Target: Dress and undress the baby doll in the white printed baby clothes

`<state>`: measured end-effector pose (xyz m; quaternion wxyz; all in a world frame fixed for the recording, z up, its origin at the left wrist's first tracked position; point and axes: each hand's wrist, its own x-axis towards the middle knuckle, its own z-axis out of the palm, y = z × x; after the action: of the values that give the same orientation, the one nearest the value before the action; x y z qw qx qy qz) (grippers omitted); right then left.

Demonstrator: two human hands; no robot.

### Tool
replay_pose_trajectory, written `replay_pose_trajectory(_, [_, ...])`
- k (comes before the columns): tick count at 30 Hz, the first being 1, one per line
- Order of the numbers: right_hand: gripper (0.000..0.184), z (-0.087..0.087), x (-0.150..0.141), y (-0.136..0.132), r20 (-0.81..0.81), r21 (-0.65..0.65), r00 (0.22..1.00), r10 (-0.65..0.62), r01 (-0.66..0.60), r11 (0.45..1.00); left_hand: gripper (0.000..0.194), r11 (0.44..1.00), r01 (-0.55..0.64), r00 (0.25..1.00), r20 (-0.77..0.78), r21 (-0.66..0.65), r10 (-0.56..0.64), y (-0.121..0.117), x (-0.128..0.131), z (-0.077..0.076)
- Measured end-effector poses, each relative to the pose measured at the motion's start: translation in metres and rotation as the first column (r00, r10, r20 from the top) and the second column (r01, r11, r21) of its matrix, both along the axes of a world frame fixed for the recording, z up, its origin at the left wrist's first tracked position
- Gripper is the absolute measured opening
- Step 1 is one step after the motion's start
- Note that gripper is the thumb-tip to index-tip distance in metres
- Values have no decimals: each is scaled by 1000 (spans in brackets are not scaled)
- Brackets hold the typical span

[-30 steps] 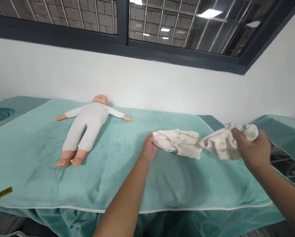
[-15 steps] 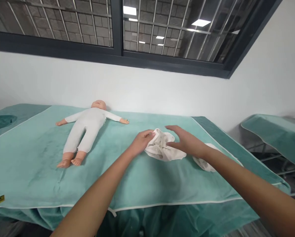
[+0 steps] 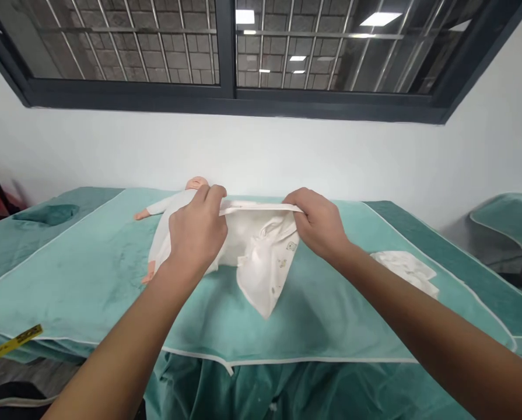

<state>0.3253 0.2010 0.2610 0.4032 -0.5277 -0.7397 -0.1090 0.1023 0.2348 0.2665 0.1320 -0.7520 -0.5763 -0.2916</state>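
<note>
A white baby garment with small printed figures hangs stretched between my two hands, just above the bed; its exact kind is unclear. My left hand grips one end of its upper edge with curled fingers. The other end of that edge is pinched in my right hand, and a pointed flap droops below. Behind my left hand lies a baby doll in a white suit, on its back, partly hidden by the hand and the garment. A second crumpled white cloth rests on the bed beyond my right forearm.
A green sheet with white piping covers the bed. The white wall and a dark-framed barred window stand behind it. A yellow strip shows at the front left, and another green-covered surface at the far right.
The garment was crumpled on the bed with my left hand on it and my right hand open above. Now both hands hold it raised and spread. The view has shifted left.
</note>
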Motion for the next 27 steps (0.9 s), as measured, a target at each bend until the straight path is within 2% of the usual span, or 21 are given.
replay_pose_trajectory(3, [27,-4,9,-1,-11,34,996,-85,86,996,42,995,-88,996,-10,35,89,-2,-4,1])
replay_pose_trajectory(5, [29,-6,19,-1,-46,35,992,-118,120,992,44,994,-100,995,27,50,99,-1,-8,1])
replay_pose_trajectory(8, [29,-11,38,-2,-139,-54,970,-201,195,979,45,996,-72,992,110,49,66,6,-16,-5])
replay_pose_trajectory(11, [27,-14,56,-7,-176,-181,930,-323,292,939,38,999,-23,982,186,-32,29,14,-25,-15])
replay_pose_trajectory(14, [28,-8,69,-13,-61,-292,894,-445,410,864,26,979,25,966,255,-204,28,22,-31,-21])
replay_pose_trajectory(16, [28,-1,75,-12,76,-389,859,-507,494,778,25,950,19,968,245,-311,61,28,-32,-23])
replay_pose_trajectory(19, [32,3,82,2,285,-517,823,-490,563,645,28,920,-48,987,120,-390,102,42,-26,-28])
replay_pose_trajectory(21, [37,-7,83,16,381,-550,810,-446,586,595,30,916,-79,994,43,-393,104,51,-15,-39])
replay_pose_trajectory(23, [43,-31,77,28,429,-534,797,-425,603,593,33,930,-67,997,3,-361,73,54,-1,-58])
replay_pose_trajectory(24, [45,-47,71,32,433,-513,801,-414,596,617,35,945,-51,999,-25,-324,45,52,6,-71])
replay_pose_trajectory(26, [48,-87,55,35,433,-419,826,-361,539,730,36,973,16,996,-79,-230,-35,42,22,-99])
replay_pose_trajectory(27, [49,-107,45,34,422,-376,859,-290,457,806,37,968,107,988,-83,-225,-129,36,29,-114])
